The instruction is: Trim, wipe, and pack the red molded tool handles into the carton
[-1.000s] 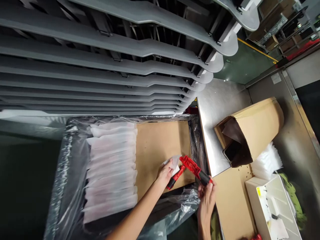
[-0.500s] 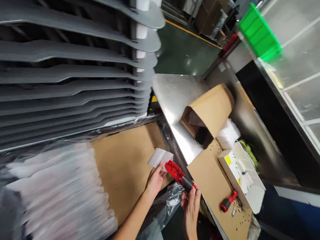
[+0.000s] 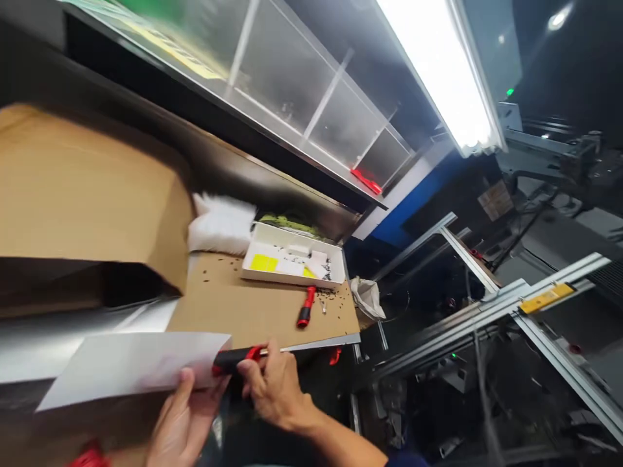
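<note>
My left hand pinches the lower edge of a flat white foam sleeve, thumb on top. My right hand is closed round the black handle end of a red-and-black plastic part. The rest of that part is hidden inside the sleeve's open end. Both hands are at the near edge of the bench, close together. A second red-and-black part lies loose on the brown cardboard sheet beyond them.
A large cardboard box lies on its side at the left on the metal bench. Behind the sheet are a white tray with yellow labels and a stack of white foam sleeves. Machine frames and a drop fill the right.
The view has swung right, from the plastic-lined box to the bench. The red part, earlier bare beside the white sleeve, now sits inside it with only the handle showing.
</note>
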`<state>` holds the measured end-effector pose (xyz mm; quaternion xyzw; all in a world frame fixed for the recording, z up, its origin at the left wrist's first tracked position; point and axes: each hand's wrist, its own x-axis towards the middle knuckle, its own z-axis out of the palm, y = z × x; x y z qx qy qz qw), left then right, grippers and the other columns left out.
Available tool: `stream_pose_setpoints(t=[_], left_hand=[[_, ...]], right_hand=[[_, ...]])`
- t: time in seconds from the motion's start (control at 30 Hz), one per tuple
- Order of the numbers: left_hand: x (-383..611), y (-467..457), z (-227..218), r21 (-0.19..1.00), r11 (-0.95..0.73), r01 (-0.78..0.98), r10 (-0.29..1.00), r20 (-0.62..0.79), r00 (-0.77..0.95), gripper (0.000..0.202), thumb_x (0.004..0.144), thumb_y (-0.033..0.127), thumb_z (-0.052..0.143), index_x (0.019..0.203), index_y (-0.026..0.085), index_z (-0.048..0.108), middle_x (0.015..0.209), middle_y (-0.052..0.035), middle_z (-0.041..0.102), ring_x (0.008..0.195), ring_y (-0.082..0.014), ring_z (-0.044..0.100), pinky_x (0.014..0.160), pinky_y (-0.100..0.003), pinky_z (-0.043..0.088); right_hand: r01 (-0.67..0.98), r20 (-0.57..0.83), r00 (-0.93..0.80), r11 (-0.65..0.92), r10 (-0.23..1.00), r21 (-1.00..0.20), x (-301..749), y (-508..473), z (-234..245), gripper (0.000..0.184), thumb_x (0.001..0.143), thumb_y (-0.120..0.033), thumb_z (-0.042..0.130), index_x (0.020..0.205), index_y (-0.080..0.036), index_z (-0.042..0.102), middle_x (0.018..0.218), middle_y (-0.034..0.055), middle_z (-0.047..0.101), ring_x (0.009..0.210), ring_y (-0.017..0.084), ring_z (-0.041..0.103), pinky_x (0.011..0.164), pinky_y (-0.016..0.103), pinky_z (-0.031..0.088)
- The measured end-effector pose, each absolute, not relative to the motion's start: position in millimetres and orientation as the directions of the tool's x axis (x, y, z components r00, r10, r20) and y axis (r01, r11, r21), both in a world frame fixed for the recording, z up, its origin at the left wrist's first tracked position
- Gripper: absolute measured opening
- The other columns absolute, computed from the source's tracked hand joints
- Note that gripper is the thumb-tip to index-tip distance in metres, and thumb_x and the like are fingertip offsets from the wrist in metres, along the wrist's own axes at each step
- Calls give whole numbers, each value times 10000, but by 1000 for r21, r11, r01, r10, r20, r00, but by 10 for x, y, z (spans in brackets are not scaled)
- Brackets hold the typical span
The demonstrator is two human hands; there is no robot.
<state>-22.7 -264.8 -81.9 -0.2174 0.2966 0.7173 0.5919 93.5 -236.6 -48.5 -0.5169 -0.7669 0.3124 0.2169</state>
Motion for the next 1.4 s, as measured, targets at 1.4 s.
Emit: stream_pose_setpoints(t=[1.4], left_hand=[[-108, -3742, -1631, -279, -366, -888, 791, -596, -139, 334, 850, 372, 711, 1032, 95, 668, 798, -101, 766, 690, -212, 726, 682, -307, 576]], right_hand=[[214, -219, -967, 877, 128, -431, 96, -2336, -592, 255, 925, -331, 403, 731, -230, 533, 744, 28, 604, 712, 172, 573, 656, 262, 415]])
